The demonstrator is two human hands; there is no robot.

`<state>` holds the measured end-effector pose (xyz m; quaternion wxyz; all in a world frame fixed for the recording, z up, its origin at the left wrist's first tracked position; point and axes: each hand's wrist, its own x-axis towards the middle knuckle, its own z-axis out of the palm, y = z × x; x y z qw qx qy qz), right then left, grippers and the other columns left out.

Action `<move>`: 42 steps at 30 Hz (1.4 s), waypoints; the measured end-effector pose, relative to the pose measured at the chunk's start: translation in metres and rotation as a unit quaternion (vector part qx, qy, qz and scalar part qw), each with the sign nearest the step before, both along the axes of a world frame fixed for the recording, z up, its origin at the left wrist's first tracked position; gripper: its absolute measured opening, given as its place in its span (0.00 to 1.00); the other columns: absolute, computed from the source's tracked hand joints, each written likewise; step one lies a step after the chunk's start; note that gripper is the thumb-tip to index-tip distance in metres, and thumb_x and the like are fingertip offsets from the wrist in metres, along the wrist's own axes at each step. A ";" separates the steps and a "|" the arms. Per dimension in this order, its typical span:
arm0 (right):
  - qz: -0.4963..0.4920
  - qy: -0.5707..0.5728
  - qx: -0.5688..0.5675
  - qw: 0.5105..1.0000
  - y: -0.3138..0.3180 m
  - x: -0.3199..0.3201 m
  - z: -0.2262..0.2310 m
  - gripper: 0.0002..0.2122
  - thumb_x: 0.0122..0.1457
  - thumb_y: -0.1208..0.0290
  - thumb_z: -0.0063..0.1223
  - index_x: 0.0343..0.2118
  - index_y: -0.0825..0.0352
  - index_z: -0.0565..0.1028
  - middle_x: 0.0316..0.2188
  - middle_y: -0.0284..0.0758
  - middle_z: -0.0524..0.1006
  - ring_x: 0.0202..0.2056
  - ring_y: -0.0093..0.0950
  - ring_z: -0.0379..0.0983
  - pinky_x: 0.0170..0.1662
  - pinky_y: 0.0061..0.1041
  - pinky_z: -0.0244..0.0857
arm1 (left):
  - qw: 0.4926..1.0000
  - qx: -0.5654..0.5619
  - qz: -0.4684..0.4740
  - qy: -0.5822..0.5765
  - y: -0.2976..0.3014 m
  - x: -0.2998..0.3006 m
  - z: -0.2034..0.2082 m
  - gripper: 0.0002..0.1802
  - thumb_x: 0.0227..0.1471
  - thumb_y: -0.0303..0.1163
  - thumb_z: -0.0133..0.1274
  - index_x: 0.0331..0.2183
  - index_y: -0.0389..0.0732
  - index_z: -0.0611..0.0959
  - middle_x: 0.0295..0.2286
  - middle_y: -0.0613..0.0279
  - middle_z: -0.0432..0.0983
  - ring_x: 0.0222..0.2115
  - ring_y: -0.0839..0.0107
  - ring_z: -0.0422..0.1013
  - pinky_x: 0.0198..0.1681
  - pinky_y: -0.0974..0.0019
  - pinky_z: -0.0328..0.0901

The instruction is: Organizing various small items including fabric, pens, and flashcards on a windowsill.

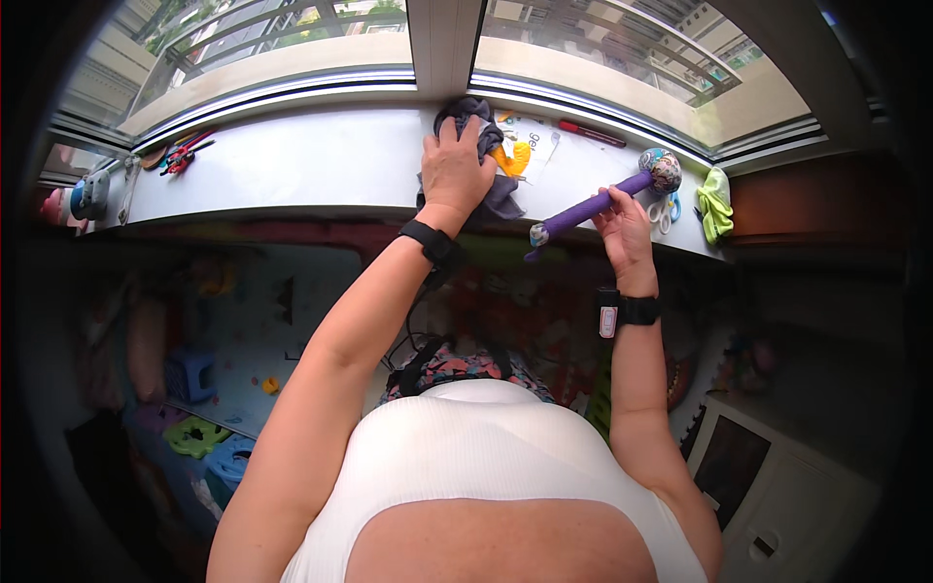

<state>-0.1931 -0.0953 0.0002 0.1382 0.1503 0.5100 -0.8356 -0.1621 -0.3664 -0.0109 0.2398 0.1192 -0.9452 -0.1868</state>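
On the white windowsill (292, 160), my left hand (455, 170) lies over a bunched dark grey cloth (501, 199), with its fingers curled down into the cloth. An orange-yellow piece (520, 157) sits against the cloth's right side, on a white printed patch. Raised at the sill's front edge, my right hand (627, 228) pinches a purple stick (591, 211). The stick slants up to the right and has a patterned round head (661, 169) at its far end. Its near end carries a small patterned tip. White-and-blue scissors (665, 212) lie just beyond my right hand.
Toward the sill's right end is a lime-green cloth (715, 206). A red pen (592, 133) rests near the window frame. Several pens and small tools (185, 155) lie at the left. Below left are a blue stool (190, 376) and a green mat piece (196, 437).
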 end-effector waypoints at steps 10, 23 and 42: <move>0.011 0.019 0.000 1.000 -0.004 -0.004 0.000 0.11 0.56 0.79 0.56 0.40 0.72 0.69 0.34 0.41 0.77 0.34 0.30 0.77 0.39 0.27 0.72 | 0.931 0.309 -0.156 0.115 0.055 -0.033 0.015 0.25 0.40 0.36 0.57 0.44 0.44 0.83 0.42 0.53 0.77 0.42 0.54 0.72 0.49 0.58 0.65; 0.024 0.063 0.035 0.997 -0.005 -0.007 -0.012 0.11 0.62 0.75 0.49 0.45 0.69 0.65 0.43 0.42 0.76 0.45 0.34 0.77 0.45 0.31 0.73 | 0.995 -0.063 0.057 -0.048 -0.096 0.027 0.007 0.24 0.47 0.41 0.59 0.49 0.53 0.81 0.49 0.58 0.73 0.43 0.52 0.68 0.47 0.55 0.68; 0.054 0.063 -0.005 0.997 -0.002 -0.008 -0.009 0.14 0.61 0.75 0.51 0.47 0.69 0.62 0.43 0.42 0.75 0.44 0.34 0.77 0.47 0.31 0.73 | 0.984 -0.114 0.006 -0.136 -0.049 -0.011 0.028 0.24 0.46 0.39 0.60 0.48 0.56 0.80 0.45 0.61 0.71 0.46 0.57 0.67 0.47 0.56 0.67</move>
